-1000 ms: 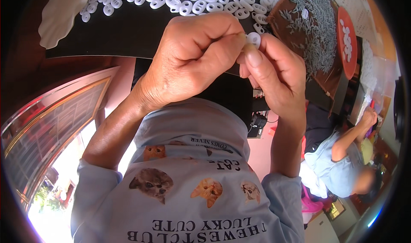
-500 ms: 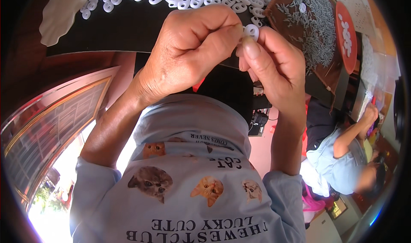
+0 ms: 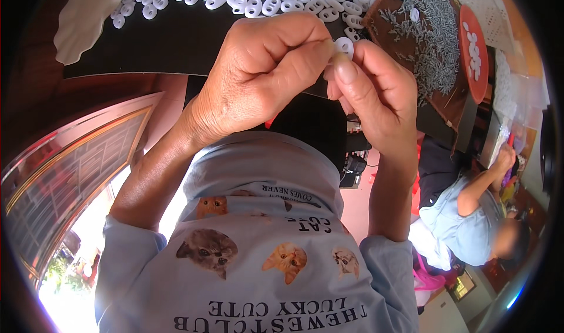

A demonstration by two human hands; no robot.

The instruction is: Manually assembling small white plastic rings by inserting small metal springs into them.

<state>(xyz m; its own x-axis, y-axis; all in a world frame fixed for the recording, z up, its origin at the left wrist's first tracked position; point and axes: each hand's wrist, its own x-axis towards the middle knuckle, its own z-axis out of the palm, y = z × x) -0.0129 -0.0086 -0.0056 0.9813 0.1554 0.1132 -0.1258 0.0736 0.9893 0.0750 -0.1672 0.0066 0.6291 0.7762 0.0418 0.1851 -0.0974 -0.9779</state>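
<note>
Between my two hands, above the near edge of the dark table, is a small white plastic two-hole piece, partly covered by fingers. My right hand pinches it between thumb and forefinger, the other fingers curled in. Fingertips of my left hand press together at the piece's left side, the rest folded into a fist; what they grip is hidden. Beyond my hands, many similar white pieces lie heaped on the table.
On the right, small grey screws cover a brown sheet or tray. Past them is a red plate holding several white pieces. A wavy pale sheet hangs at the far left. At the right another person sits working.
Both hands stay together at the white piece, with only a slight shift. The piece has turned or moved down a little. The person at the right has moved slightly.
</note>
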